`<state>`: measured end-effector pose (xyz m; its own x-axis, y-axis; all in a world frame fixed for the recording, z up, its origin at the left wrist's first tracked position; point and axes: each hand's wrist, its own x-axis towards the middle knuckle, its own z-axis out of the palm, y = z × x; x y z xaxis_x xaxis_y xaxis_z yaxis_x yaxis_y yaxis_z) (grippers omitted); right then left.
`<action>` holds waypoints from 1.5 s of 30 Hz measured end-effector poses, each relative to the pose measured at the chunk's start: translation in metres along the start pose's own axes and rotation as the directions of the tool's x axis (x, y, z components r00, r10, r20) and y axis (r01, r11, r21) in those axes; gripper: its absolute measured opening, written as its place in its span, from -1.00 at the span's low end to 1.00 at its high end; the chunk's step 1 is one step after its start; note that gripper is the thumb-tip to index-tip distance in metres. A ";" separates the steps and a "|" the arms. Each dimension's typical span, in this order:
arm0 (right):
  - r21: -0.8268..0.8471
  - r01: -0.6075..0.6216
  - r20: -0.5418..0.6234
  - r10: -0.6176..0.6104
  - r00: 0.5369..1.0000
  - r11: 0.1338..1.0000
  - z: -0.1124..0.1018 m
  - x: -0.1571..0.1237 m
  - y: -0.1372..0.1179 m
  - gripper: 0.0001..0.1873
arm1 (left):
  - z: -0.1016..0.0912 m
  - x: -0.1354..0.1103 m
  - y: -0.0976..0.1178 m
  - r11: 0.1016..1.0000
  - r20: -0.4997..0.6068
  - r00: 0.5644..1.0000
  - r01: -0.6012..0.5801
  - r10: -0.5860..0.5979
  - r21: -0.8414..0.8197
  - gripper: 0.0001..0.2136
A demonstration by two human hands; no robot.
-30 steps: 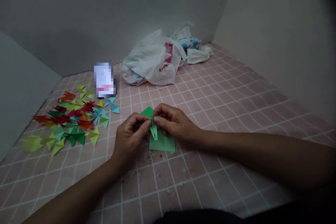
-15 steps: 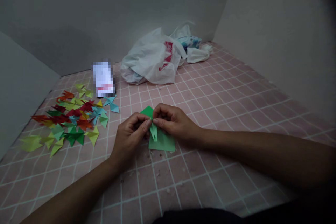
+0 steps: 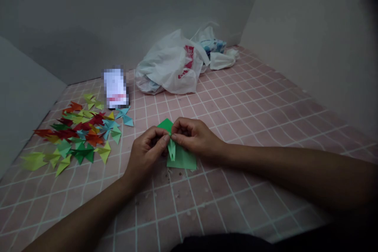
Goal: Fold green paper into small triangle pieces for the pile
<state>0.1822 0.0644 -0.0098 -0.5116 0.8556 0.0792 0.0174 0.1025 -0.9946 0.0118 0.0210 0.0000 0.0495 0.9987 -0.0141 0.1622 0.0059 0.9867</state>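
Observation:
Both hands meet at the middle of a pink tiled floor. My left hand (image 3: pixel 147 150) and my right hand (image 3: pixel 193 136) each pinch the top of a small folded light-green paper piece (image 3: pixel 171 150), whose two narrow points hang down between them. Under the hands lies a stack of flat green paper squares (image 3: pixel 183 160), one corner showing above the fingers. To the left spreads a pile of folded paper shapes (image 3: pixel 77 132) in red, orange, yellow, green and blue.
A white plastic bag (image 3: pixel 171 65) with red print and more crumpled bags (image 3: pixel 215 53) lie at the back by the wall corner. A small blurred white package (image 3: pixel 115 87) stands behind the paper pile. Grey walls close in on the left, back and right.
Nothing has clearly changed; the hands keep the same pinch on the green piece, and the view has shifted slightly.

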 end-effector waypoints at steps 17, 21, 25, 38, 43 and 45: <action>-0.125 0.054 0.010 -0.053 0.999 0.991 0.001 -0.003 -0.002 -0.96 | 0.001 0.002 -0.002 0.995 -0.022 0.998 -0.056 0.058 0.079 -0.84; -0.072 0.046 0.035 -0.043 0.998 0.996 0.000 -0.003 -0.001 -0.94 | 0.000 0.002 -0.001 0.989 -0.053 0.993 -0.098 0.105 0.111 -0.86; -0.024 0.020 0.054 -0.019 0.998 1.000 0.000 -0.003 0.000 -0.90 | -0.001 0.002 -0.002 0.995 -0.045 0.996 -0.069 0.072 0.072 -0.86; -0.086 0.055 0.024 -0.053 0.998 0.995 -0.002 -0.001 -0.001 -0.88 | -0.001 0.002 -0.003 0.998 -0.018 1.000 0.003 -0.004 -0.065 -0.87; -0.113 0.102 0.046 -0.098 0.994 0.988 -0.002 -0.002 0.001 -0.88 | -0.002 0.001 -0.002 0.996 -0.014 0.996 -0.084 0.084 0.020 -0.86; -0.118 0.113 0.045 -0.108 0.993 0.987 -0.001 -0.002 0.000 -0.88 | -0.001 0.001 -0.002 0.994 -0.013 0.995 -0.101 0.102 0.029 -0.86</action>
<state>0.1846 0.0632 -0.0103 -0.5488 0.8157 0.1830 0.0611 0.2574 -0.9644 0.0101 0.0224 -0.0018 0.0527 0.9947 0.0883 0.1850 -0.0967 0.9780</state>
